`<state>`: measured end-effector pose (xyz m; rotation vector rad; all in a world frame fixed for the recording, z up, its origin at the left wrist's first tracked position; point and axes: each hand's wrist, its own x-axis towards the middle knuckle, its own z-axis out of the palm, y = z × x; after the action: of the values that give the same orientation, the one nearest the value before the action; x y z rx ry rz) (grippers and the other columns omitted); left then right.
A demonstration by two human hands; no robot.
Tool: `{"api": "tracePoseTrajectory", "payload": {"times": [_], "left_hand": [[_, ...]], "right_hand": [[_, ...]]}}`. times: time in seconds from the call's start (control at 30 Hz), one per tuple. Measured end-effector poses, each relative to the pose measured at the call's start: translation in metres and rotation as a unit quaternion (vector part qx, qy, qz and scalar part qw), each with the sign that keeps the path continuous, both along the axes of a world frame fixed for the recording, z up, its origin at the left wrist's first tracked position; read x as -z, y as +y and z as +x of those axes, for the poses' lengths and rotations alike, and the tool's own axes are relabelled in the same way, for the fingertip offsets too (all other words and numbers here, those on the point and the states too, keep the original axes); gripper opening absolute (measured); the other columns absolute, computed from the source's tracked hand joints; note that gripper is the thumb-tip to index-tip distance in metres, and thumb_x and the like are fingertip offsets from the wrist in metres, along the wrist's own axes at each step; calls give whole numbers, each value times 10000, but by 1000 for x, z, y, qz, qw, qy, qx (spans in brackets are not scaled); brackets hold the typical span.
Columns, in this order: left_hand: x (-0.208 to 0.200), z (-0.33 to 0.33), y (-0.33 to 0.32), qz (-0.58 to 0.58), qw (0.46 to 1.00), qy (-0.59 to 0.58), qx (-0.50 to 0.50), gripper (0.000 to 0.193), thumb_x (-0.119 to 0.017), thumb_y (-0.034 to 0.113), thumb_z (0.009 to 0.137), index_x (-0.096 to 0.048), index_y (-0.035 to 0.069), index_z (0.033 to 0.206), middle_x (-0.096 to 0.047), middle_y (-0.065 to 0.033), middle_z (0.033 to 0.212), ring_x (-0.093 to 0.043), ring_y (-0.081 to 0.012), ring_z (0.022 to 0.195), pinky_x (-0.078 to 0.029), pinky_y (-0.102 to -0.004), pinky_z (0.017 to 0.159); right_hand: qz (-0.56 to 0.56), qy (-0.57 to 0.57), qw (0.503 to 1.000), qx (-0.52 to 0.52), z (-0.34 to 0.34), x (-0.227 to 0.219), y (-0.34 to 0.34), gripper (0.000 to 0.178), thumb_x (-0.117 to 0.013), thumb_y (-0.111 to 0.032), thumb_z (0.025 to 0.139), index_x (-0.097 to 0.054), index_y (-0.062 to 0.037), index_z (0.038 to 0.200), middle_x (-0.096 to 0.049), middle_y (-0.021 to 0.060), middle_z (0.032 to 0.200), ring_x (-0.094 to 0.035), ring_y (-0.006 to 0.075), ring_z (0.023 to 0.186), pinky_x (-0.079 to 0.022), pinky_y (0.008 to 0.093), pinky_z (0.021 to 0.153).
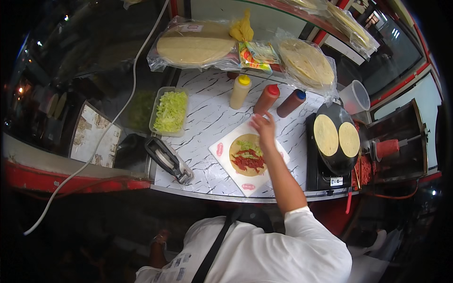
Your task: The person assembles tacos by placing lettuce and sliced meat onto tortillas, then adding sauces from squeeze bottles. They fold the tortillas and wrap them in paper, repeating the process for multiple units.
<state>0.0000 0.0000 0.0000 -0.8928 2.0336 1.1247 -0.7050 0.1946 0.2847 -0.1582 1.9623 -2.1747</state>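
My right hand (265, 126) is stretched over the counter, fingers apart and somewhat smeared. Its fingertips are at the lower end of a red-capped squeeze bottle (267, 99) of reddish sauce; whether they touch I cannot tell. Below that forearm lies a tortilla (235, 155) on a white paper sheet (247, 185), topped with shredded lettuce (244, 145) and red meat strips (250, 164). My left hand (161, 237) is low beside my body in the dark, below the counter edge, its fingers unclear. A yellow-capped bottle (239, 93) and a blue-capped bottle (291, 104) flank the red one.
Shredded lettuce fills a clear tub (186, 111) at left, with a black-handled device (168, 160) nearer me. Two tortillas (326, 135) lie on a dark griddle (330, 166) at right. Beyond it stands a spit of red meat (388, 148). Bagged tortillas (196, 49) line the back.
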Motion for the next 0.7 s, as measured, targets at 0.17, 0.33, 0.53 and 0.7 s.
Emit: {"api": "tracePoseTrajectory", "payload": {"times": [0.17, 0.33, 0.53, 0.7], "left_hand": [[5, -17, -19, 0, 988, 34, -154, 301, -659, 326, 914, -687, 96, 1106, -681, -132, 1150, -643, -281, 1074, -505, -421, 978], [19, -51, -53, 304, 799, 225, -467, 246, -693, 242, 916, -664, 56, 1075, -678, -105, 1072, -647, -241, 1038, -508, -399, 975], [27, -39, -44, 89, 965, 150, -195, 243, -707, 262, 910, -665, 77, 1062, -689, -98, 1061, -655, -257, 1030, -527, -390, 930], [33, -30, -40, 44, 993, 42, -102, 315, -710, 258, 918, -635, 56, 1147, -681, -83, 1087, -639, -222, 1045, -498, -362, 958]], "right_hand": [[291, 189, 936, 52, -51, -3, -76, 790, -802, -90, 719, -401, -35, 1397, -569, 226, 1294, -592, 292, 1216, -535, 375, 881], [57, -12, 998, -39, -16, -30, -62, 729, -736, -91, 772, -383, -59, 1409, -613, 173, 1181, -632, 283, 1062, -522, 385, 899], [-1, 44, 983, -181, 69, -90, 96, 1137, -797, -5, 735, -52, -115, 1587, -608, 201, 1216, -614, 318, 1182, -522, 402, 975], [-32, 51, 997, -42, 76, -172, 147, 590, -708, -37, 807, -466, -4, 1344, -648, 138, 1038, -688, 267, 936, -573, 413, 856]]}}
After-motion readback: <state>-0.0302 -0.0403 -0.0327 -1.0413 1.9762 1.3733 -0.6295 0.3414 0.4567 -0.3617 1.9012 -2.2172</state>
